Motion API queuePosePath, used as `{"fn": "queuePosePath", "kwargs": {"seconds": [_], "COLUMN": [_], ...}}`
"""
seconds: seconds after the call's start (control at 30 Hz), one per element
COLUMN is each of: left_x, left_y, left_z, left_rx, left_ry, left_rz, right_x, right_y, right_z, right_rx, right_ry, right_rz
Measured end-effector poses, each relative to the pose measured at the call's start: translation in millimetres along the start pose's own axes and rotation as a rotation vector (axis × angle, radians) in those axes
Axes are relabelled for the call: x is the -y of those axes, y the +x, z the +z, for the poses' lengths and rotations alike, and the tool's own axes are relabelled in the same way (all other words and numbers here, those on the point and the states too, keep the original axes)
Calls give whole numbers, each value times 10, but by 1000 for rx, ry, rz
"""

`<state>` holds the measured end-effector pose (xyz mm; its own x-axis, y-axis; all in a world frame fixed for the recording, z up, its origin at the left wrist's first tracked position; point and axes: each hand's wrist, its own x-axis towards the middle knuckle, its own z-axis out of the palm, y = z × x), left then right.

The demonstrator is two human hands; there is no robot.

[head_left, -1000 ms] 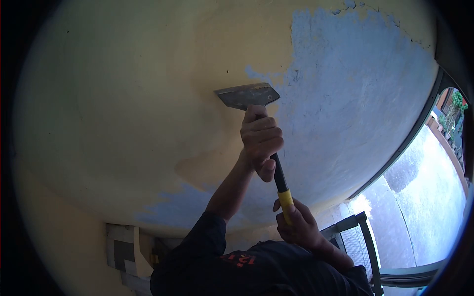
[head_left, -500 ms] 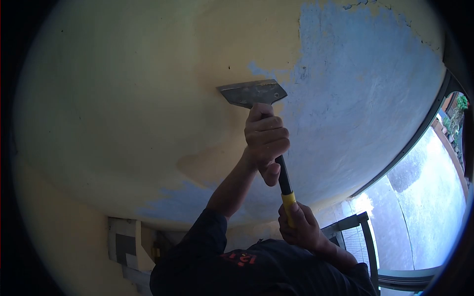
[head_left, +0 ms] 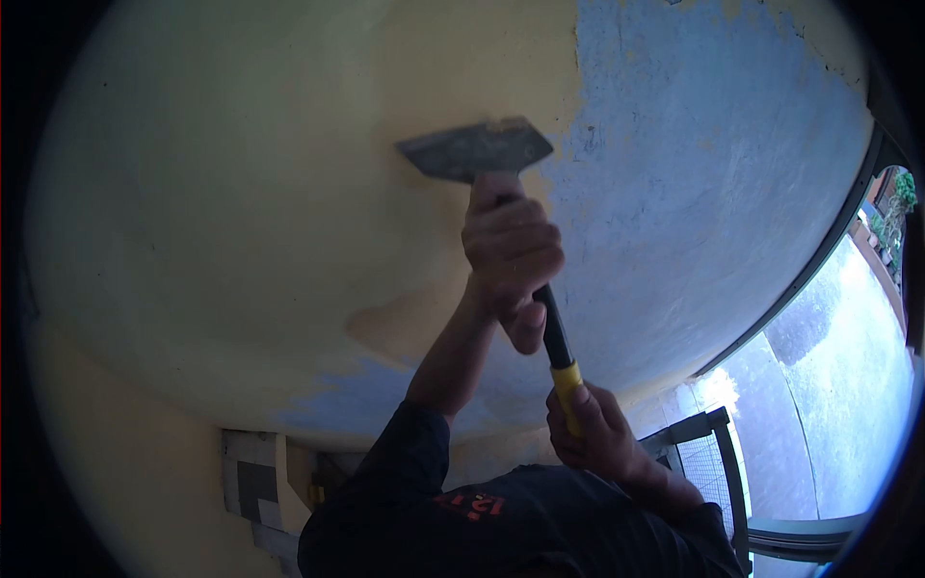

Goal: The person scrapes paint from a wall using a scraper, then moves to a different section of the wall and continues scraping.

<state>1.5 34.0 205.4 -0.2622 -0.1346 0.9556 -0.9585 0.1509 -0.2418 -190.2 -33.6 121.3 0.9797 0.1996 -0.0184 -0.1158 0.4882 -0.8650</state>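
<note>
A long-handled scraper (head_left: 477, 152) with a wide grey blade is against or very close to the yellowish painted surface (head_left: 289, 193); exact contact cannot be made out because the blade is blurred. Just below the blade, my left hand (head_left: 514, 246) is closed around the black shaft (head_left: 556, 332), its thumb lower down. My right hand (head_left: 597, 429) grips the yellow section (head_left: 568, 385) at the handle's lower end. Right of the blade, a large bluish-grey patch (head_left: 674, 173) shows where the yellow coat is absent, with a ragged border between the two.
A smaller bluish patch (head_left: 361, 390) lies lower on the wall. Behind my right arm stands a dark metal frame with mesh (head_left: 699, 458). Bright paving (head_left: 829, 385) and green plants (head_left: 904, 188) show at the right. Grey and white blocks (head_left: 255, 482) are at lower left.
The scraper and both hands have shifted; the blade moved up and slightly left across the surface. A small bluish spot near the blade is now covered by it. Both grips stay the same.
</note>
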Motion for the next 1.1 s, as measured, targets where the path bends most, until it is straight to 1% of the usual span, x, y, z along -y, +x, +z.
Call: {"fn": "queuePosePath", "kwargs": {"seconds": [0.1,0.17,0.2,0.3,0.37,0.4,0.47,0.6,0.67,0.7,0.77,0.8,0.9,0.97,1.0,1.07,1.1], "left_x": [156,240,212,118,-131,-181,-247,-219,-168,-148,-117,-102,-95,-19,31,122,208], "left_y": [289,431,447,482,300,228,84,-24,-11,-18,-44,-34,5,41,87,304,431], "left_z": [-29,-48,-66,-61,-63,-31,51,135,181,191,193,187,134,106,96,81,75], "left_rx": [-10,20,21,-12,21,20,8,8,-47,-46,-48,-51,-24,6,2,-1,1], "left_ry": [24,78,75,60,58,60,9,-8,14,17,-4,5,24,-8,-2,19,18], "left_rz": [33,124,123,166,73,77,32,-14,23,27,-3,-1,-22,-8,15,59,51], "right_x": [264,361,417,339,180,115,16,-13,16,28,51,55,63,116,165,322,418], "right_y": [74,106,92,-31,-161,-214,-295,-269,-225,-212,-197,-176,-130,-92,-66,15,67], "right_z": [30,42,96,113,105,93,58,-26,-53,-70,-98,-100,-91,-82,-73,-56,-48], "right_rx": [6,26,21,25,-8,-5,-58,-92,-56,-52,-8,-1,12,25,27,29,35], "right_ry": [-76,-61,-84,-118,-126,-128,-81,-106,-53,-55,66,59,58,57,59,-3,-41], "right_rz": [-34,-48,-68,-94,-92,-95,-4,15,45,43,118,121,128,92,106,19,-30]}}
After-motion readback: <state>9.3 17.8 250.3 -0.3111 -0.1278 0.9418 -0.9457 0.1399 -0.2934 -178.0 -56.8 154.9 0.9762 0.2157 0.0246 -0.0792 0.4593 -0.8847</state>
